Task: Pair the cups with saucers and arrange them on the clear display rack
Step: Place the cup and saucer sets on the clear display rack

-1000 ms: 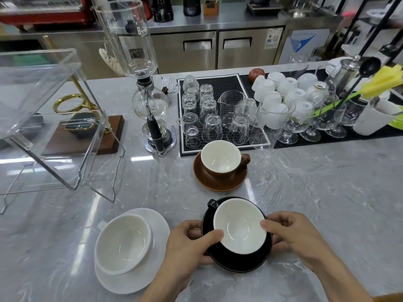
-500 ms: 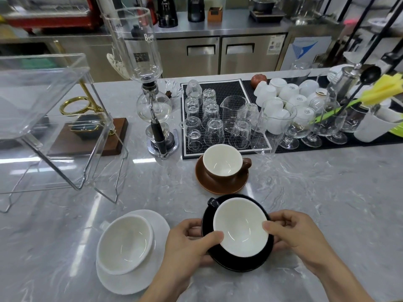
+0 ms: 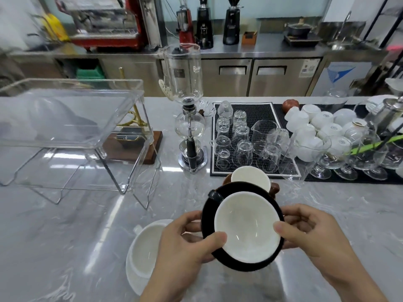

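A black cup (image 3: 246, 227) with a white inside sits on its black saucer (image 3: 244, 263), and both are raised above the counter. My left hand (image 3: 185, 240) grips the saucer's left edge with the thumb on the cup rim. My right hand (image 3: 311, 234) grips the right edge the same way. Behind them a brown cup (image 3: 250, 177) on a brown saucer is partly hidden. A white cup on a white saucer (image 3: 144, 253) lies at the lower left, partly behind my left hand. The clear display rack (image 3: 72, 131) stands at the left on a wire frame.
A glass siphon brewer (image 3: 189, 127) stands between the rack and a black mat (image 3: 259, 112) with several upturned glasses. White cups and stemmed glasses (image 3: 327, 131) crowd the right. A wooden base with a brass stand (image 3: 133, 144) sits behind the rack.
Both hands have lifted the black cup and saucer off the counter, and it now covers part of the brown cup. The view has tilted up.
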